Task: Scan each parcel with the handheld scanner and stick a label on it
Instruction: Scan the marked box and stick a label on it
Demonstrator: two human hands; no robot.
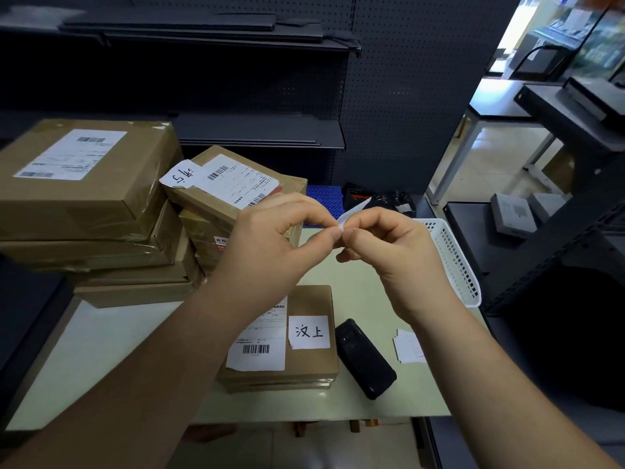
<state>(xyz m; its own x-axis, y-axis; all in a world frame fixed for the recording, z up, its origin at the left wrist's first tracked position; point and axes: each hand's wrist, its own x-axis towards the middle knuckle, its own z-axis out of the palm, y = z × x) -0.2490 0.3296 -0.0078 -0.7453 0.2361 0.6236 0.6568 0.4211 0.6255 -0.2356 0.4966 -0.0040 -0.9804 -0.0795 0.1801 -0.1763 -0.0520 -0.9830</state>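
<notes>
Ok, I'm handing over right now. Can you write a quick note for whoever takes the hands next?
Hands: left hand and right hand both pinch a small white label above the table, apparently peeling it.
Things: handheld scanner lies right of the near parcel; spare labels lie right of the scanner.
Done: near parcel already carries a handwritten label.
Left: stick the held label on a parcel. Whether the parcels in the left stack have been scanned cannot be told.

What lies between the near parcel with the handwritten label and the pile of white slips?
The black handheld scanner lies there on the table, close beside the parcel, apart from the slips; head view.
</notes>
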